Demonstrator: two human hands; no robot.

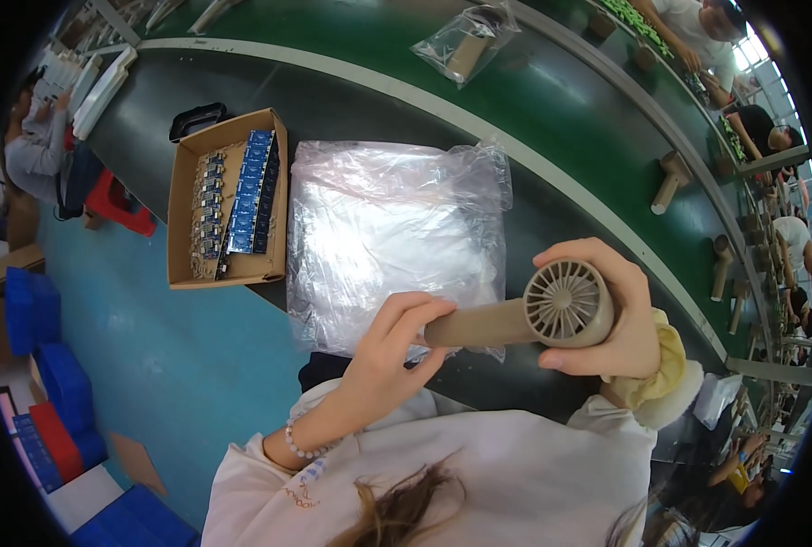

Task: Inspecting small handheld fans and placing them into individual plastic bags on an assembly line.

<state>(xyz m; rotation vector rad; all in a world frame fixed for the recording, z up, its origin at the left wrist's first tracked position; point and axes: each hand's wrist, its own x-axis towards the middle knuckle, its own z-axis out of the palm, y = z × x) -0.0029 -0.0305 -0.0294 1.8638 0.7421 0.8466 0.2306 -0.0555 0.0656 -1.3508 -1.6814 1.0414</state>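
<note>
**Beige handheld fan held in both hands over the counter**

Handheld fan (533, 314) is up in front of the person, above the counter (351, 100) edge, grille facing cam. Right hand (620, 314) cups the round head, fingers (574, 253) curled over the top, thumb under. Left hand (392, 351) pinches the handle end w/ fingertips, closed on it.

Looks light, rigid plastic; smooth handle could slip, grille slats prob. the weak spot. Best hold: handle or head rim, not the slats.

Counter is dark, w/ a stack of clear plastic bags (392, 232) just behind the fan and a cardboard box (228, 196) of blue parts to the left. Green conveyor (552, 100) runs beyond, carrying more fans; other workers sit along it. Blue floor, crates at left.
</note>
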